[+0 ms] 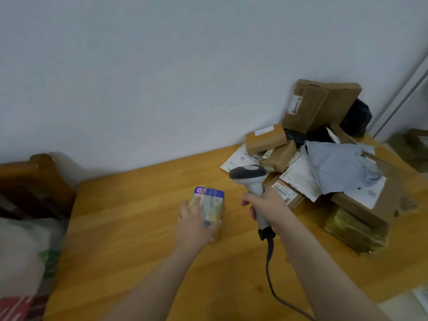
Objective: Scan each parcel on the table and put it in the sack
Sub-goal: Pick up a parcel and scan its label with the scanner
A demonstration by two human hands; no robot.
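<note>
Small parcel: soft, roughly oblong packet, yellowish clear wrap, blue band at the far end with pink-white marks; motion blur, not legible. Near the middle of the counter; cannot tell whether it rests on it or is just clear of it.
Left grip: closed round the small parcel from its near left side, fingers over the top, thumb against the near right edge.
Right grip: wrapped tight round the handle of the scanner, just right of the small parcel, not touching it.
Scanner: smooth grey-white plastic, pistol shape, dark-rimmed head turned left and away; dark coiled cable runs from the handle base toward the counter's near edge.
Counter: light wood, visible grain, far edge against a plain pale wall.
Parcel pile: far right corner of the counter. Tall brown cardboard box on top, tilted, white barcode sticker, text too small. Small brown box with a white label. Crumpled grey poly mailer. Black plastic bag at the wall. Flat box with a red-striped barcode label, digits unreadable. Gold-wrapped block toward the right edge.
Sack: white, translucent, off the counter's left edge; green and red print, blurred.
Chair back: dark glossy wood, beyond the sack.
</note>
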